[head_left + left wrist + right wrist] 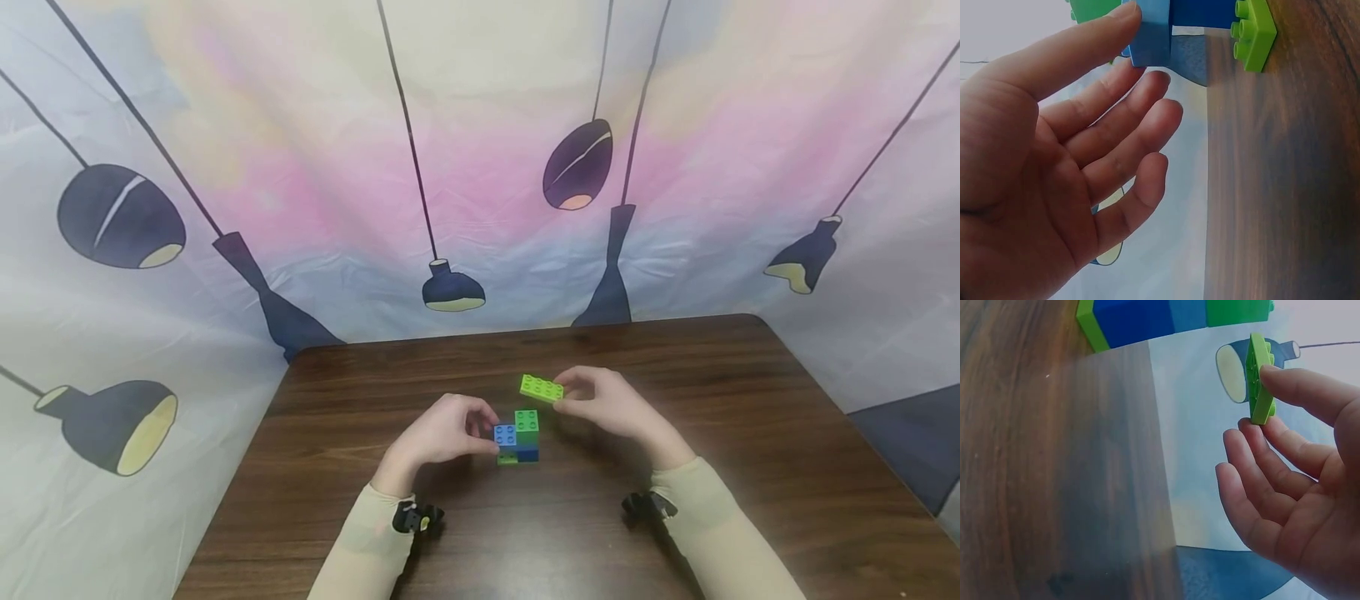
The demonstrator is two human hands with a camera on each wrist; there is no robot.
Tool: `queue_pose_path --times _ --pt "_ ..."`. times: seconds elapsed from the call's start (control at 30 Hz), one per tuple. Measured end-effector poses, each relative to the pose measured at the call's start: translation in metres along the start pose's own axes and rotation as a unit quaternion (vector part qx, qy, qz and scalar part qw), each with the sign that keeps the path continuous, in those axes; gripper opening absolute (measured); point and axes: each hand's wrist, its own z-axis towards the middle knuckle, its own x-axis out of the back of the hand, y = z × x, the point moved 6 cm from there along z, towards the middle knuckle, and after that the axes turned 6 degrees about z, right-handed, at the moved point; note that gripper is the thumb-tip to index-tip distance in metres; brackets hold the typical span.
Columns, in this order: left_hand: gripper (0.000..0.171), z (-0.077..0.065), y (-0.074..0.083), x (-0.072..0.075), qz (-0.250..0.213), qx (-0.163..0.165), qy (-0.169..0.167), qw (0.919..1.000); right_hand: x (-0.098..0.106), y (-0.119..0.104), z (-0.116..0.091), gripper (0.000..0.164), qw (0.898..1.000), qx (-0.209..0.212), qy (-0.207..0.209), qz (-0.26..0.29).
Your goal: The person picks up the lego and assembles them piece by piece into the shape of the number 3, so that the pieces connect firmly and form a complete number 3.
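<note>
A small stack of toy building bricks stands on the table, with a lime base plate point(507, 458) at the bottom. Above it are a dark blue brick point(528, 455), a light blue brick point(505, 435) and a green brick point(527, 427). My left hand point(444, 429) pinches the light blue brick from the left, thumb on its near side; its other fingers curve loosely in the left wrist view. To the upper right of the stack, my right hand point(611, 406) holds up a thin lime brick point(538, 387) by one end, between thumb and fingers. That brick is apart from the stack.
The dark wooden table point(360, 533) reaches back to a hanging cloth point(495, 208) printed with lamps. On each wrist sits a black camera, the left one point(416, 517) and the right one point(648, 506).
</note>
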Motion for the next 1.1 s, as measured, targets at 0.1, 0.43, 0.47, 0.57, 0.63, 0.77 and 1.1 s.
queue_pose_path --times 0.1,0.43,0.47,0.57,0.63,0.77,1.1 --pt "0.026 0.000 0.000 0.000 -0.003 -0.001 0.000 1.0000 0.000 -0.005 -0.002 0.041 1.000 0.004 -0.002 0.003" --pt "0.026 0.000 -0.001 -0.001 -0.007 0.012 0.008 0.9999 -0.001 -0.015 -0.007 0.042 1.000 0.009 -0.009 0.001" --pt "0.026 0.001 -0.001 -0.001 -0.009 0.012 0.008 0.9999 -0.001 -0.016 -0.007 0.042 1.000 0.010 -0.009 0.001" --pt "0.025 0.002 -0.001 -0.001 -0.012 0.015 0.012 0.9998 -0.002 -0.020 -0.009 0.042 1.000 0.014 -0.012 0.000" --pt "0.026 0.002 -0.001 -0.001 -0.014 0.017 0.013 0.9997 -0.002 -0.022 -0.010 0.042 1.000 0.013 -0.013 0.000" --pt "0.026 0.003 -0.001 -0.002 -0.016 0.019 0.016 0.9996 -0.003 -0.025 -0.011 0.041 1.000 0.014 -0.016 -0.001" --pt "0.028 0.003 -0.002 -0.005 -0.026 0.024 0.027 0.9990 -0.006 -0.028 -0.013 0.040 0.999 0.027 -0.024 -0.007"
